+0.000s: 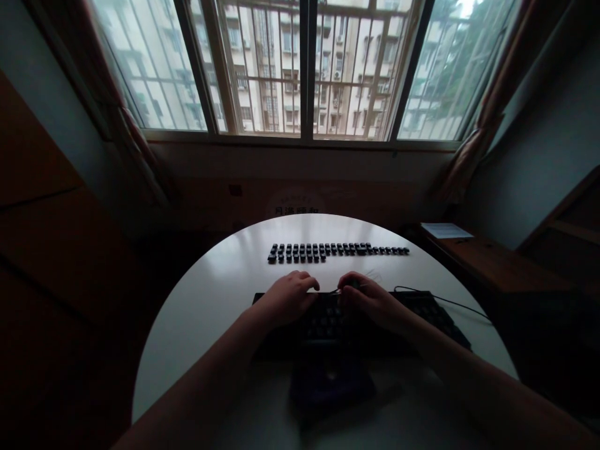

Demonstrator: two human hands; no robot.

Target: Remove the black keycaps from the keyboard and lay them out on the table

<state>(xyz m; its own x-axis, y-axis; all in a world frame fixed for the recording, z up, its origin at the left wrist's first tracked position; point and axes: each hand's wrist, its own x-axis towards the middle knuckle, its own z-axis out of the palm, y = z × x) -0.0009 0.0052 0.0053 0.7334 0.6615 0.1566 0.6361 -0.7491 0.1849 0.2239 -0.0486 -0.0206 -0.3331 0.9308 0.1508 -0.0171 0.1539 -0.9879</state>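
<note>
Dark keyboard (324,322) on white tabletop (197,319), left hand (291,298) over its rear edge, grip not discernible, right hand (368,300) grasping small wire-ended tool (354,284), keycaps (345,249) in rows beyond.

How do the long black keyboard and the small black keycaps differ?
The long black keyboard is one wide body; the small black blocky keycaps are many separate pieces in rows. The keyboard lies partly beneath the left hand and right hand; the keycaps lie beyond them. Both are dark and rest on the round white table.
</note>
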